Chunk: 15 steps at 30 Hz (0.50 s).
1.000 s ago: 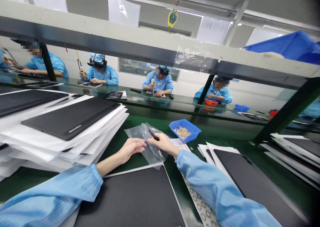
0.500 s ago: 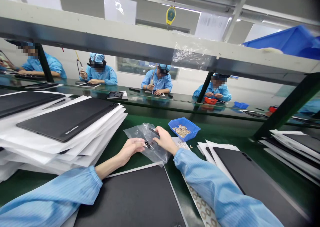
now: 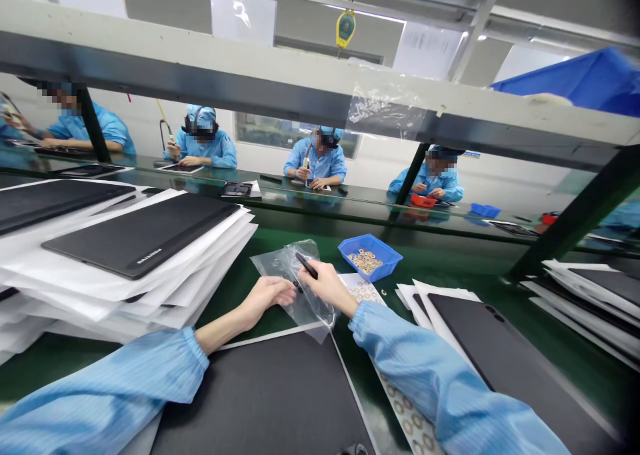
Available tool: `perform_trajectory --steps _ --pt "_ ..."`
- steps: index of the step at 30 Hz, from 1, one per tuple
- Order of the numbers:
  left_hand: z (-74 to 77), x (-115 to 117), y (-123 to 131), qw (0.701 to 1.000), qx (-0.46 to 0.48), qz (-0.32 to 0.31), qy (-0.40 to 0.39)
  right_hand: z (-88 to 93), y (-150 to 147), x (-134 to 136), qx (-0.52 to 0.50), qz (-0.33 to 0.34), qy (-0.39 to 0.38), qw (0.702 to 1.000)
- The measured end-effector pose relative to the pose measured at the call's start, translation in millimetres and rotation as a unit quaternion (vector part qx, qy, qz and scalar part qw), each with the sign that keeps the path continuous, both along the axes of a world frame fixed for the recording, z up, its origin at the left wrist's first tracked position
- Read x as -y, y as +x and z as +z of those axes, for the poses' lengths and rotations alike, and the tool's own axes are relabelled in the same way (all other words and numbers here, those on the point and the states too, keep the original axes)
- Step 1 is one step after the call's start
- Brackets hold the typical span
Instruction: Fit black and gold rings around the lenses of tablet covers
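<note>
Flat matte-black panel (image 3: pixel 260 401) with pale edging nearest, then a crinkly clear plastic bag (image 3: pixel 311 309) at its far edge, small dark pieces (image 3: pixel 299 287) showing there. Left hand (image 3: pixel 265 299) half-curled at the bag, can't tell if pinching; right hand (image 3: pixel 329 287) grasps a slim black pen-like tool (image 3: pixel 306 265), tilted over it. Right sleeve (image 3: pixel 415 358) partly blocks a ring-patterned sheet (image 3: pixel 410 418), blue bin (image 3: pixel 389 267) of tan bits (image 3: pixel 367 261) beyond, sheet-layered black slabs (image 3: pixel 143 235) both sides, co-workers (image 3: pixel 215 149) far across.
</note>
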State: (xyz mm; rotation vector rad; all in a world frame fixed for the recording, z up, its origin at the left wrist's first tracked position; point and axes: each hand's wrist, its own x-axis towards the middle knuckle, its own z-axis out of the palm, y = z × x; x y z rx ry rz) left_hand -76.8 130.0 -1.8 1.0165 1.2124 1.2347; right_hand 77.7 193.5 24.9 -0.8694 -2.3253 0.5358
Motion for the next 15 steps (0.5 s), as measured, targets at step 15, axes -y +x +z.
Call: perform_trajectory --steps 15 --pt "3.2 2.5 2.4 1.0 -0.002 -0.011 0.02 -24.4 0.4 6.7 -0.09 -0.015 0.045 0.995"
